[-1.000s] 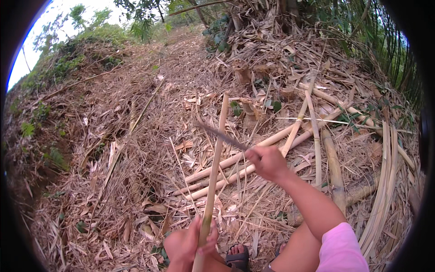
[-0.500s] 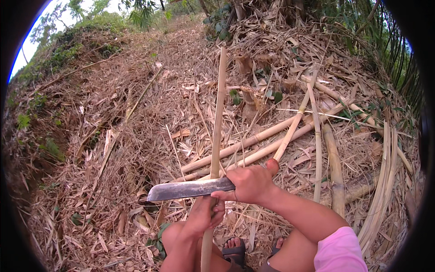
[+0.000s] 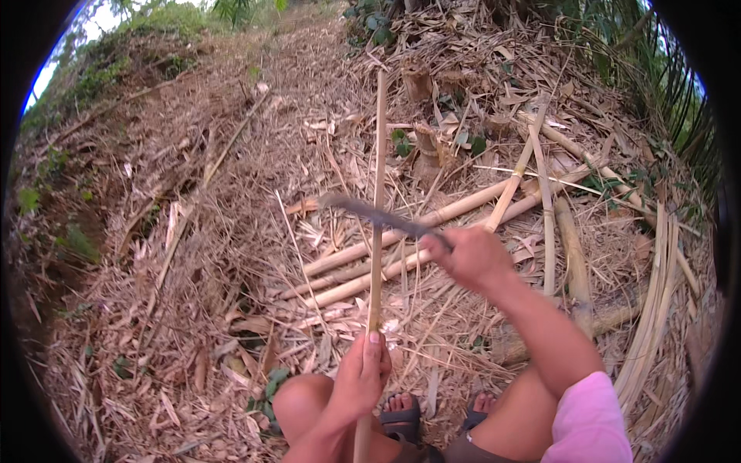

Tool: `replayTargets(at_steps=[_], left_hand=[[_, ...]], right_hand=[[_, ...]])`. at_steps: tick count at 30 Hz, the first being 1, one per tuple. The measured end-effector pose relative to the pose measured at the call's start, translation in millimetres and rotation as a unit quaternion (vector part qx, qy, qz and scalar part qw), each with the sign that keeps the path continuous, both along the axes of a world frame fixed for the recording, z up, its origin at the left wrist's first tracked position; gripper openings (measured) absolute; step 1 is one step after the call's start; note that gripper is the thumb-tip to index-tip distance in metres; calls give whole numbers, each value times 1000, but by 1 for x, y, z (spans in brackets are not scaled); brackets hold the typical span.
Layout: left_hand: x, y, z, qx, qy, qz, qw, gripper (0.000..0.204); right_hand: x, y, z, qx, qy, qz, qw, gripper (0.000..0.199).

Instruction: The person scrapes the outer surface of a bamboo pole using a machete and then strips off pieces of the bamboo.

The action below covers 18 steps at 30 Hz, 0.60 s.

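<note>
My left hand is closed around the lower part of a long, narrow bamboo strip. The strip stands nearly upright, its top end pointing away from me and its lower end running down between my legs. My right hand grips the handle of a machete with a dark, long blade. That blade lies across the strip well above my left hand, slanting up to the left. Whether its edge touches the bamboo I cannot tell. The blade is slightly blurred.
Several cut bamboo poles lie crossed on the ground ahead and to the right. A bundle of thin split strips rests at the far right. Bamboo stumps stand farther off. Dry leaves cover the slope. My sandalled feet are below.
The machete has moved up along the strip, away from my left hand, and its blade has turned edge-on. My right hand has gone up and right. My left hand still holds the strip.
</note>
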<state>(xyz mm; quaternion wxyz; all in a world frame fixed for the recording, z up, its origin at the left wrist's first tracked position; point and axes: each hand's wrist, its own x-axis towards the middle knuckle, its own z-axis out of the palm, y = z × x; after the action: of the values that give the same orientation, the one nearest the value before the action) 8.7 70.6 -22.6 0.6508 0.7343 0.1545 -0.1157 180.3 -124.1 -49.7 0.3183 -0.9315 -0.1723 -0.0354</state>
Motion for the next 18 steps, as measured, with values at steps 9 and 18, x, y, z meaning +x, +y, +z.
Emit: replayTargets(at_steps=[9,18], left_hand=[[11,-1,-14,287,-64,-74,953,30],[-6,9,-26,249,-51,-59,965,33]], right_hand=[[-22,23,-18,-72,-233,145,959,77],[16,2,-45,-144,-223,40,963,74]])
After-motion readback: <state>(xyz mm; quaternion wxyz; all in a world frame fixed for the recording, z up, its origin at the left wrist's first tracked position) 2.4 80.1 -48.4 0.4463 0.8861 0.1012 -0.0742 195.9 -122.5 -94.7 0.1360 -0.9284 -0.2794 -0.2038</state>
